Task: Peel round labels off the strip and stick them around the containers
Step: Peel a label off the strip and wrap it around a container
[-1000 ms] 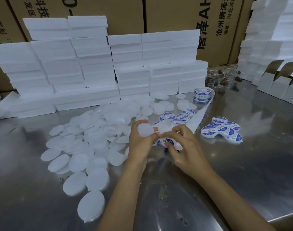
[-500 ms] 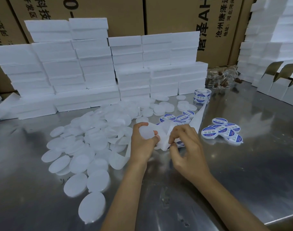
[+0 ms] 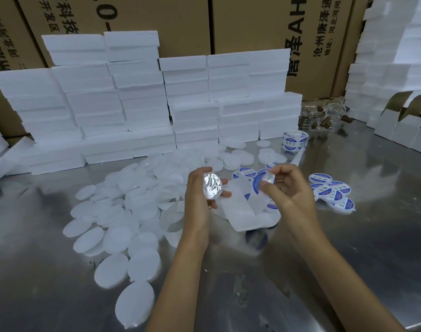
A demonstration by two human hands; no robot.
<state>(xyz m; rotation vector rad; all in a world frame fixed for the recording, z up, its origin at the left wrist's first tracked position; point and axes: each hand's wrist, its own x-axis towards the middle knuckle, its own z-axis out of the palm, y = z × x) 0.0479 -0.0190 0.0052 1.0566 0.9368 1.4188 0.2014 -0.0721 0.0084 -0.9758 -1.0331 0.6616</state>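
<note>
Our right hand [image 3: 285, 188] has lifted a round label [image 3: 264, 185] clear of the strip [image 3: 240, 207], pinching it; our left hand [image 3: 204, 195] grips a bare container [image 3: 212, 185] above the counter [image 3: 348, 248], ready for sticking.

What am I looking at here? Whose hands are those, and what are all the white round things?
The picture comes from a camera worn on a person's head, looking down at their own two hands over a shiny metal table. The left hand holds a small clear round container. The right hand pinches a blue and white round label peeled from the paper strip below. The white discs on the left are containers without labels. The labelled ones lie on the right. Behind are stacked white boxes and a label roll.
</note>
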